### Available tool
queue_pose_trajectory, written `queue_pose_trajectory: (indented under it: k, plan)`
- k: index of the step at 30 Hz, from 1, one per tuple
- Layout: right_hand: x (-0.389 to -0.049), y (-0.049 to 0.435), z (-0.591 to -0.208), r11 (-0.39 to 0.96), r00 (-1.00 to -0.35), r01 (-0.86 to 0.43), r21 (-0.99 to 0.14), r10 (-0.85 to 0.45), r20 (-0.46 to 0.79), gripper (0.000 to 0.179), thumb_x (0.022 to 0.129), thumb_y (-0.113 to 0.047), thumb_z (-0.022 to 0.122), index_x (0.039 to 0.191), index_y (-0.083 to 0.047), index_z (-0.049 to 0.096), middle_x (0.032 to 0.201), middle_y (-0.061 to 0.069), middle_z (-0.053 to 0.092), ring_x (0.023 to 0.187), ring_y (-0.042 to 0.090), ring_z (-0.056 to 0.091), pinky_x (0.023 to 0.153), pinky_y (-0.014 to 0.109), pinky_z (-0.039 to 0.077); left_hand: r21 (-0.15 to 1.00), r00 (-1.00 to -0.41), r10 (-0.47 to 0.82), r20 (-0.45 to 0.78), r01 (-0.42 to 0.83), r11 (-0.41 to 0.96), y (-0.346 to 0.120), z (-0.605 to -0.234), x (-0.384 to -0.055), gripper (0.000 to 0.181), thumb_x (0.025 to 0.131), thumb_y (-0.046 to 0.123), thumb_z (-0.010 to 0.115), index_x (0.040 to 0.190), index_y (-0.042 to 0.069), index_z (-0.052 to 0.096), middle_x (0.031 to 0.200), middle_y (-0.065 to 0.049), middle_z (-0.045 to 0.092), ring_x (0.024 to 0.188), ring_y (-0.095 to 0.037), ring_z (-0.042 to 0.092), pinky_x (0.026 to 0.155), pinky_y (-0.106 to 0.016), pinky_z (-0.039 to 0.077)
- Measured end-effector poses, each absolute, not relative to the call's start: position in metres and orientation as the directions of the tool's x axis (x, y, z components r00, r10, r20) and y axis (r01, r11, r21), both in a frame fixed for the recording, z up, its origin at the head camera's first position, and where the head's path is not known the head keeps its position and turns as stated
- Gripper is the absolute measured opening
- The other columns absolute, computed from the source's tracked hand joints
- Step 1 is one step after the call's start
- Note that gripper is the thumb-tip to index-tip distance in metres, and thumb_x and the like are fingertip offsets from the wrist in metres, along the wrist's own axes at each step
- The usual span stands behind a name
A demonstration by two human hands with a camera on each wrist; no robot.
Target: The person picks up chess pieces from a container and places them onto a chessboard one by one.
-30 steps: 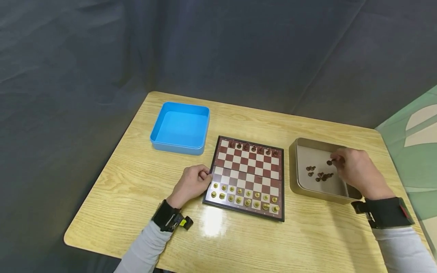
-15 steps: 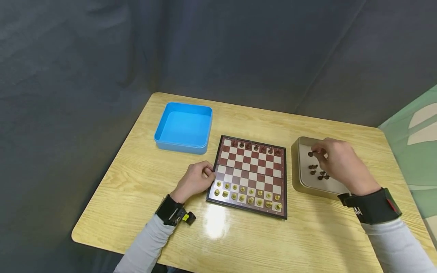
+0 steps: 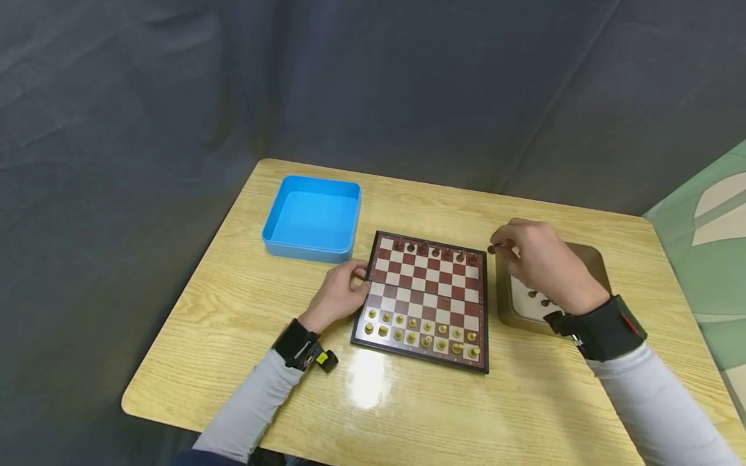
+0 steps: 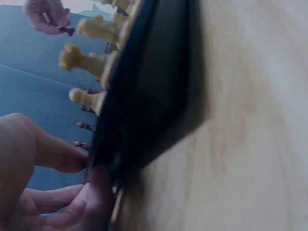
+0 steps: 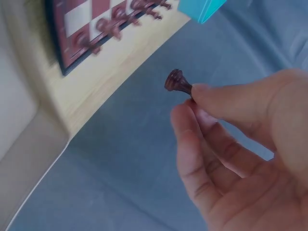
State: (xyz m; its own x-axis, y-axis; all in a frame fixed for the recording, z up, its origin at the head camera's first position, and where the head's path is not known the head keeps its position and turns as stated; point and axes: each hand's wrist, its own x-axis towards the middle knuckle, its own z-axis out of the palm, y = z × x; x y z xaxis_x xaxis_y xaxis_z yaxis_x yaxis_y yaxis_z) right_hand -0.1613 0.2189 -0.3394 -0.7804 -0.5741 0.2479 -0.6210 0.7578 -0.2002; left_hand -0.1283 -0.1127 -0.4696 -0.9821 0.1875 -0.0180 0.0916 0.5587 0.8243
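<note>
My right hand (image 3: 542, 262) pinches a dark brown chess piece (image 5: 177, 83) between thumb and fingertips, base outward. It is above the left side of a metal tin (image 3: 513, 319), close to the chessboard's far right corner. My left hand (image 3: 335, 296) grips the left edge of the chessboard (image 3: 416, 283), with thumb and fingers at its rim in the left wrist view. Yellowish chess pieces (image 3: 427, 341) fill the two near rows. Along the far row stand several dark red-brown chess pieces (image 3: 436, 251), and the far right corner square carries one.
Several dark pieces (image 3: 533, 294) lie in the tin, partly hidden by my right hand and wrist. An open blue box (image 3: 307, 249) sits at the back left of the wooden table (image 3: 245, 336). Dark cloth (image 3: 379, 90) hangs behind the table.
My right hand has moved left and away from me with the chess piece, from over the tin's inside toward the board. The left hand stays at the board's edge, slightly farther up.
</note>
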Motion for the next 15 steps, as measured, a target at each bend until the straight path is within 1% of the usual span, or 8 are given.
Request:
queue_pose_trajectory:
  k: [3, 6, 11, 15]
  plan:
    - [-0.167, 0.203, -0.339, 0.743, -0.77, -0.636, -0.21, -0.592, 0.24, 0.017, 0.074, -0.003, 0.061, 0.089, -0.009, 0.062, 0.083, -0.001, 0.055, 0.069, 0.011, 0.052, 0.054, 0.026, 0.043, 0.835, -0.984, 0.176, 0.006, 0.102, 0.541, -0.115, -0.476, -0.131, 0.044, 0.079, 0.017, 0.059, 0.119, 0.007, 0.047, 0.093, 0.0, 0.053, 0.062, -0.01, 0.055, 0.052, -0.025, 0.046]
    - [-0.174, 0.187, -0.338, 0.721, -0.758, -0.652, -0.235, -0.609, 0.236, 0.016, 0.074, -0.004, 0.062, 0.089, -0.011, 0.063, 0.083, -0.002, 0.056, 0.069, 0.009, 0.052, 0.055, 0.025, 0.043, 0.866, -0.986, 0.166, 0.023, 0.103, 0.489, -0.119, -0.481, -0.131, 0.044, 0.078, 0.017, 0.061, 0.119, 0.009, 0.048, 0.093, 0.0, 0.054, 0.062, -0.01, 0.055, 0.051, -0.026, 0.047]
    - [-0.184, 0.162, -0.344, 0.671, -0.731, -0.681, -0.293, -0.647, 0.217, 0.015, 0.076, -0.006, 0.061, 0.089, -0.012, 0.063, 0.084, -0.005, 0.056, 0.07, 0.006, 0.052, 0.057, 0.022, 0.043, 0.911, -0.985, 0.17, -0.005, 0.066, 0.406, -0.125, -0.489, -0.125, 0.044, 0.077, 0.016, 0.063, 0.119, 0.011, 0.05, 0.094, -0.002, 0.056, 0.064, -0.013, 0.056, 0.052, -0.027, 0.047]
    - [-0.196, 0.144, -0.349, 0.645, -0.71, -0.701, -0.306, -0.671, 0.214, 0.014, 0.077, -0.007, 0.062, 0.089, -0.012, 0.064, 0.085, -0.004, 0.058, 0.069, 0.006, 0.052, 0.057, 0.022, 0.044, 0.925, -0.983, 0.182, 0.003, 0.072, 0.373, -0.127, -0.494, -0.125, 0.044, 0.078, 0.016, 0.064, 0.119, 0.011, 0.05, 0.095, -0.004, 0.056, 0.065, -0.015, 0.057, 0.05, -0.03, 0.048]
